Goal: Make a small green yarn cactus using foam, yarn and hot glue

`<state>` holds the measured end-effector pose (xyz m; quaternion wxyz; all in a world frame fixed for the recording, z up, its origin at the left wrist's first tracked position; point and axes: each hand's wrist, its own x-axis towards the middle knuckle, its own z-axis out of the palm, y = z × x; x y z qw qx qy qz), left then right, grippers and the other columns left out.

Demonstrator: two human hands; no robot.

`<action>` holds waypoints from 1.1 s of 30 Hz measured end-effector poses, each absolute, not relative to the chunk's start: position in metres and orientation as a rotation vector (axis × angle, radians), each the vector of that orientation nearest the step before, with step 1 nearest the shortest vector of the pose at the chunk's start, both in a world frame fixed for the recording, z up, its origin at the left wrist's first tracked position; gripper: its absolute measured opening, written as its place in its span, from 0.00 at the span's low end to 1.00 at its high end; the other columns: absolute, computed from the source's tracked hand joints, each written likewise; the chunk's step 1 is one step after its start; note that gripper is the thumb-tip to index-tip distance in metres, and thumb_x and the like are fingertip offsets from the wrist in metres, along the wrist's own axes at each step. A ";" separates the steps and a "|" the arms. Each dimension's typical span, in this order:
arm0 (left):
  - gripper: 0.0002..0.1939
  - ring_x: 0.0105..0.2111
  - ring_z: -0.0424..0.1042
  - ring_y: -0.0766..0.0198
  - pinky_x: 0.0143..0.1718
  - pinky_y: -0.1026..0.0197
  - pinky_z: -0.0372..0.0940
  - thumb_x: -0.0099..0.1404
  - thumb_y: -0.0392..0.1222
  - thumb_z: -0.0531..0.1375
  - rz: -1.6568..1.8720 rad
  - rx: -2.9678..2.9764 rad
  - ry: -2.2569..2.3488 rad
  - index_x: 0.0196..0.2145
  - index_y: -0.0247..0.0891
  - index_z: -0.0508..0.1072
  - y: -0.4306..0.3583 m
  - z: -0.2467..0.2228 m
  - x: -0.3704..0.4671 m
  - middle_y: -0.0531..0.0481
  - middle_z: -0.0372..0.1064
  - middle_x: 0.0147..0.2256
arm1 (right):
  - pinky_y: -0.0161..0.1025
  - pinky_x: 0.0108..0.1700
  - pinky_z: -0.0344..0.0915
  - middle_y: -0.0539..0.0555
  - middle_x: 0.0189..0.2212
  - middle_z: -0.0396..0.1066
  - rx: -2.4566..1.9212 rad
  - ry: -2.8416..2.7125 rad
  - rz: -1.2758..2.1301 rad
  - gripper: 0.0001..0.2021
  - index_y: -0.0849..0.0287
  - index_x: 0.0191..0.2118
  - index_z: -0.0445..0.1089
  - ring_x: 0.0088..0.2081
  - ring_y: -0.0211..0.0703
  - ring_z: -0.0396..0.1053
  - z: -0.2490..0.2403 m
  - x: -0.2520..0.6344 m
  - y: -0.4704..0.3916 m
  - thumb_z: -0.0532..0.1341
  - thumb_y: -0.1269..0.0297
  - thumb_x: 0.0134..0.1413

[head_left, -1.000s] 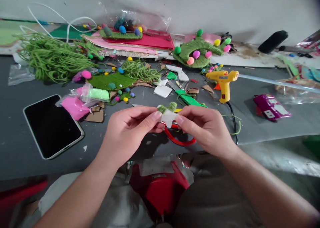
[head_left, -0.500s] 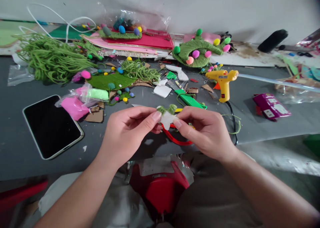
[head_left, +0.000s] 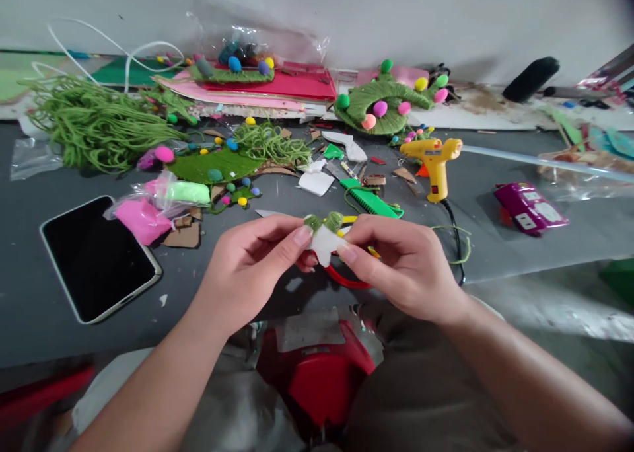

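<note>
Between my two hands is a small white star-shaped piece (head_left: 325,243) with green yarn (head_left: 335,221) wrapped over its upper points. My left hand (head_left: 257,260) pinches its left side between thumb and fingers. On the opposite side, my right hand (head_left: 401,260) grips the right edge with thumb and bent fingers. Behind and below the piece, red-handled scissors (head_left: 347,281) lie on the table, partly hidden by my hands. A blade tip shows left of the piece, but I cannot tell what it belongs to.
A yellow glue gun (head_left: 434,164) stands right of centre, near a purple packet (head_left: 531,207). At left lie a dark-screened tablet (head_left: 99,260), bagged pink clay (head_left: 141,219) and green yarn (head_left: 104,125). A green box cutter (head_left: 371,199) and scraps lie beyond my hands; yarn-wrapped shapes (head_left: 364,105) sit behind.
My camera view has shifted slightly, so the table's things appear a little further left and lower. Both hands keep their hold on the white star, which now faces me more fully.
</note>
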<state>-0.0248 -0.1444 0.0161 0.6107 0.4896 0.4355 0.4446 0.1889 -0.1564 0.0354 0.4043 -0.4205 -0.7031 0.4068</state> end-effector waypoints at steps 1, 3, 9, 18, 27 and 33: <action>0.08 0.28 0.76 0.64 0.33 0.64 0.73 0.66 0.46 0.69 1.021 1.116 0.986 0.36 0.39 0.83 -0.144 0.016 -0.026 0.48 0.79 0.30 | 0.33 0.30 0.63 0.49 0.26 0.71 -1.038 -1.782 1.011 0.07 0.60 0.34 0.75 0.27 0.34 0.65 0.035 0.189 -0.157 0.67 0.64 0.63; 0.07 0.28 0.75 0.65 0.32 0.66 0.72 0.66 0.45 0.69 1.019 1.090 0.948 0.37 0.39 0.83 -0.143 0.015 -0.028 0.49 0.78 0.29 | 0.33 0.30 0.64 0.49 0.27 0.72 -1.004 -1.789 0.961 0.06 0.60 0.33 0.75 0.28 0.34 0.65 0.033 0.188 -0.157 0.68 0.65 0.61; 0.04 0.27 0.74 0.67 0.30 0.68 0.70 0.67 0.42 0.69 0.998 1.056 0.911 0.37 0.41 0.83 -0.142 0.015 -0.029 0.51 0.77 0.27 | 0.37 0.33 0.70 0.51 0.36 0.72 -0.992 -1.690 0.725 0.25 0.52 0.55 0.74 0.32 0.38 0.67 0.022 0.190 -0.156 0.76 0.64 0.51; 0.05 0.26 0.74 0.68 0.30 0.69 0.70 0.66 0.43 0.69 0.995 1.044 0.913 0.37 0.40 0.84 -0.141 0.015 -0.028 0.51 0.77 0.28 | 0.36 0.36 0.73 0.53 0.39 0.75 -0.955 -1.822 0.485 0.17 0.53 0.53 0.79 0.34 0.36 0.71 0.030 0.187 -0.156 0.72 0.66 0.57; 0.04 0.28 0.75 0.71 0.32 0.72 0.71 0.68 0.43 0.67 0.981 1.090 0.879 0.40 0.46 0.84 -0.141 0.012 -0.031 0.55 0.78 0.29 | 0.37 0.34 0.72 0.54 0.38 0.75 -0.919 -1.796 0.481 0.15 0.55 0.49 0.80 0.33 0.37 0.71 0.028 0.187 -0.155 0.73 0.70 0.56; 0.04 0.28 0.75 0.71 0.32 0.72 0.71 0.69 0.43 0.67 0.981 1.115 0.880 0.39 0.46 0.84 -0.141 0.009 -0.033 0.55 0.77 0.29 | 0.39 0.36 0.70 0.50 0.36 0.70 -0.928 -1.751 0.666 0.24 0.52 0.57 0.74 0.33 0.37 0.66 0.026 0.191 -0.154 0.74 0.66 0.55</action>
